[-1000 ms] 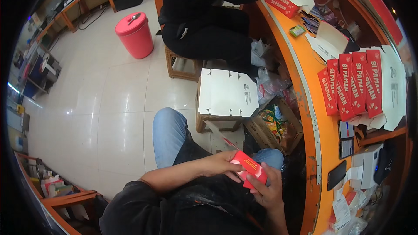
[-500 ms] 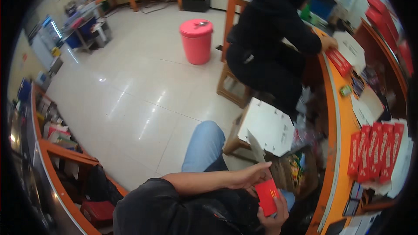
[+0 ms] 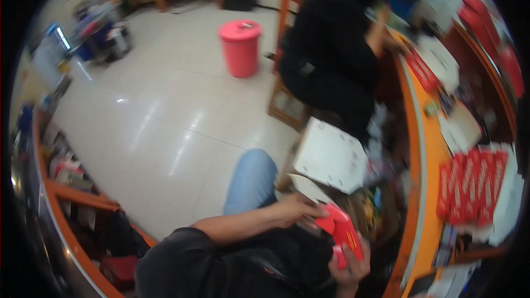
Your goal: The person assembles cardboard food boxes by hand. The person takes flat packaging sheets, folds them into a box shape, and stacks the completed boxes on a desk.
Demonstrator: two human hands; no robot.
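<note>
A red card box with yellow marks [image 3: 348, 236] is held over my lap, partly folded, with a loose flap standing up. My right hand [image 3: 353, 265] grips its lower end, fingers wrapped round the edge. At its upper end, my left hand [image 3: 298, 211] pinches a red flap between thumb and fingers. A pale card panel [image 3: 312, 189] sticks out beyond my left hand; whether it belongs to the same box I cannot tell. Motion blurs the fingertips.
An orange counter [image 3: 415, 132] on the right bears a row of red printed boxes [image 3: 473, 187]. A white perforated card sheet [image 3: 331, 154] lies on a stool ahead. Beyond it a co-worker in black [image 3: 331, 60] sits at the counter. A pink lidded bin [image 3: 240, 49] stands on the floor.
My left hand has closed on the box's upper end, and the red card is now bent with more flaps showing. The pale panel has tipped lower. The co-worker's arm has moved.
</note>
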